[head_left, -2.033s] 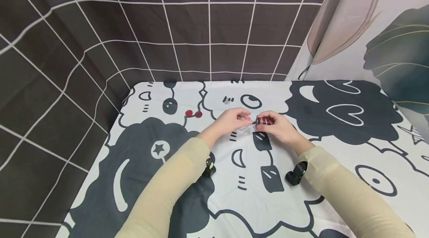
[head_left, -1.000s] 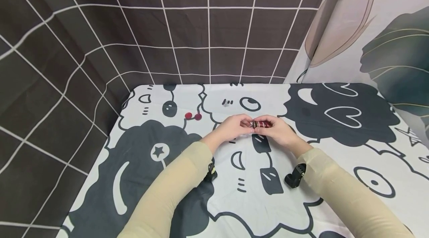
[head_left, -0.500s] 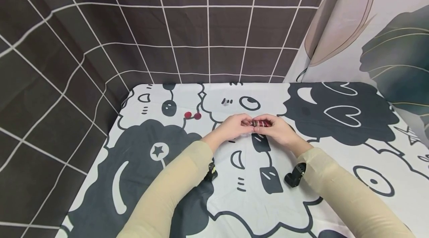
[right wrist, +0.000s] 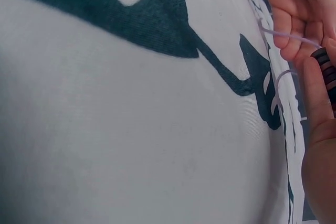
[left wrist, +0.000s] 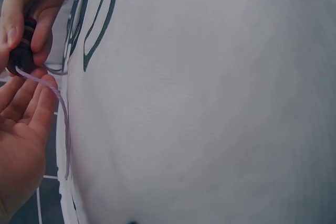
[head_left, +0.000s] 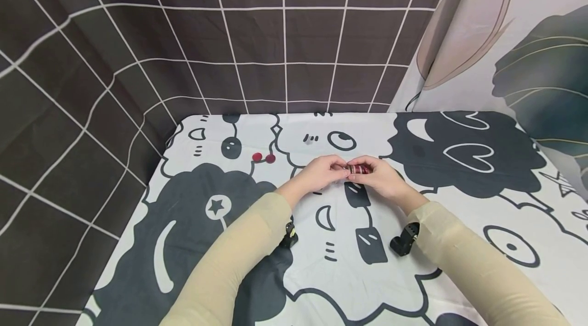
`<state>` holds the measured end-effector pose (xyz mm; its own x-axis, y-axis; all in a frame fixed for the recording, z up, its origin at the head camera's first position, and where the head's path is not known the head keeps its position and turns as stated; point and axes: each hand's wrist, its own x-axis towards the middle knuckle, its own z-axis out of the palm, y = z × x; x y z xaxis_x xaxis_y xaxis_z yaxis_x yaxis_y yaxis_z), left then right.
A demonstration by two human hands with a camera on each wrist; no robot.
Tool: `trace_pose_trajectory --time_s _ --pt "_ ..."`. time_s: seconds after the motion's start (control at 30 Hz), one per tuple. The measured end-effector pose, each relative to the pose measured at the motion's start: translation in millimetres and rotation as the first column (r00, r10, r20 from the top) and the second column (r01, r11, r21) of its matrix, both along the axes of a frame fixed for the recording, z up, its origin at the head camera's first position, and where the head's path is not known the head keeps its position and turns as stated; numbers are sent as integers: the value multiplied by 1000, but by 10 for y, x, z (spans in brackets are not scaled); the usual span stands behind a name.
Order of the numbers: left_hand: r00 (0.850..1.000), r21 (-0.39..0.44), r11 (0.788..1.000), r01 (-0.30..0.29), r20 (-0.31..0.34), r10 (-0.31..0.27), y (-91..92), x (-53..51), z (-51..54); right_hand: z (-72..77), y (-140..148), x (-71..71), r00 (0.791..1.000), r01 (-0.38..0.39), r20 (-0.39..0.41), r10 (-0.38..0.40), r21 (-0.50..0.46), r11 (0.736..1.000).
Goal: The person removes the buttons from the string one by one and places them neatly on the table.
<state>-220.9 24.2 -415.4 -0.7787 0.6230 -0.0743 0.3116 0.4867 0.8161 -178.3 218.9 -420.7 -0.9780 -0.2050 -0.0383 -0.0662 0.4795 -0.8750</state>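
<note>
So from my end, here's the head view. Far left and all along the back I've got a dark cloth (head_left: 252, 35) with a white grid. Next to that, on the far left part of the cartoon-print cover (head_left: 340, 285), two small red discs (head_left: 264, 158) sit side by side, well apart from the hands. Nearer me, a cream left sleeve (head_left: 225, 254) slants in, with a black wrist unit (head_left: 289, 236) below the wrist.

That takes me to the left hand (head_left: 317, 174), pinching the left end of a striped stack (head_left: 357, 169), red and pale bands, lying sideways between the two hands in the middle of the cover. A lilac cord (left wrist: 65, 114) comes out of that end and trails loose past the left fingertips; the left wrist cam shows it best.

On the right, the right hand (head_left: 385, 178) grips the stack, thumb on the near side, fingers on the far side. It hides the right end, so I can't tell what's there. Then another black unit (head_left: 403, 240), the right sleeve (head_left: 478, 265), and a pale leaf-print curtain (head_left: 546, 76) far right.
</note>
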Motion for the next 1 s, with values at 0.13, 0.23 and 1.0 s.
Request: trace_pose_trajectory --time_s 0.13,0.23,1.0 --pt "1000 5 1000 -4 -2 4 3 10 18 15 -7 10 1000 5 -5 -5 16 1000" --pt "1000 17 1000 -12 1 12 6 19 26 21 -13 17 1000 9 -4 -9 13 1000" --pt "998 78 995 -64 24 63 -53 15 -9 -3 8 31 1000 -4 14 6 -92 996"
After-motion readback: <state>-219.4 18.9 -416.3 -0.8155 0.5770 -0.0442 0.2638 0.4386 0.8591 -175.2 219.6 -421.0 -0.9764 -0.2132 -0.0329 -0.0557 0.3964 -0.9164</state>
